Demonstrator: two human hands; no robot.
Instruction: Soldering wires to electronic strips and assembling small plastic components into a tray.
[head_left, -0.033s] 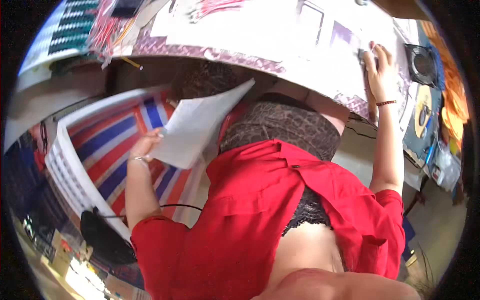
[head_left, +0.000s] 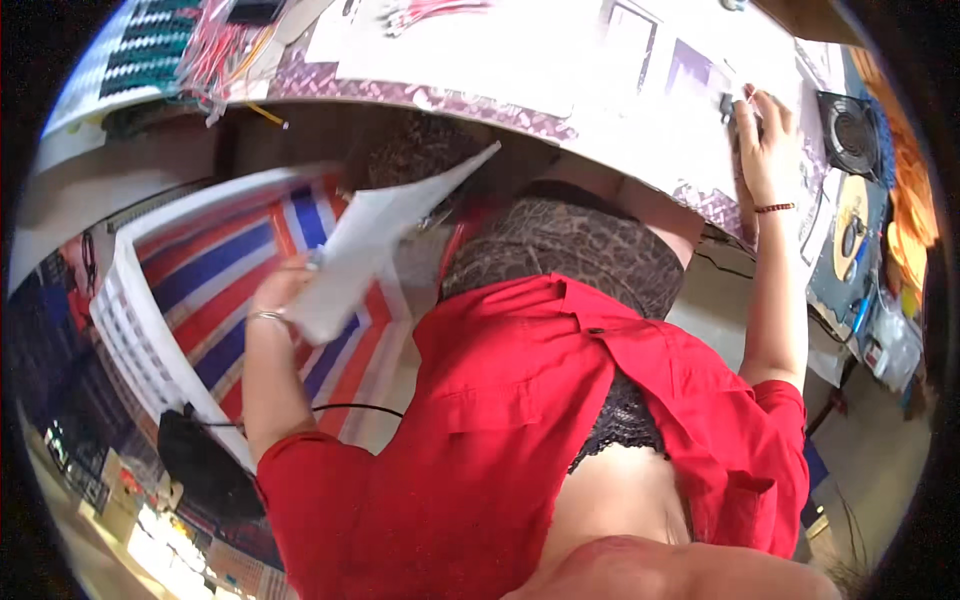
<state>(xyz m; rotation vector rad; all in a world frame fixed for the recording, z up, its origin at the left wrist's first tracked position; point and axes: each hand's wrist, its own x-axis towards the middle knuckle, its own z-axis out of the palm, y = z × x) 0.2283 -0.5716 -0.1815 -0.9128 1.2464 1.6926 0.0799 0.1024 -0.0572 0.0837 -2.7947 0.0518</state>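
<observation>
Paper (head_left: 365, 250), white and slightly curved, was held tilted left of the frame's centre, one corner pointing up toward the counter (head_left: 590, 70). The left hand (head_left: 283, 287) pinched it by its left edge; blur hid exactly how the fingertips met. A pale bracelet (head_left: 267, 315) circled that wrist.

Behind and below the sheet, across the left of the frame, stood a large striped thing (head_left: 232, 248) in red, white and blue with a white border, much like a container; its inside could not be made out.

On the counter in the upper right, the right hand (head_left: 770, 155) lay with bent fingers slightly apart, their tips beside a small dark object (head_left: 729, 107); whether they gripped it could not be told. A beaded bracelet (head_left: 775, 207) ringed the wrist.

Just right of this hand stood a black square device (head_left: 852, 132) with a round centre. Below it, near the right edge, lay a clear plastic bag (head_left: 897, 348), its contents too small to identify, with orange pieces (head_left: 908, 245) above it. Red strands (head_left: 205, 60) lay in the upper left, beside dark green and white rows (head_left: 145, 60).
</observation>
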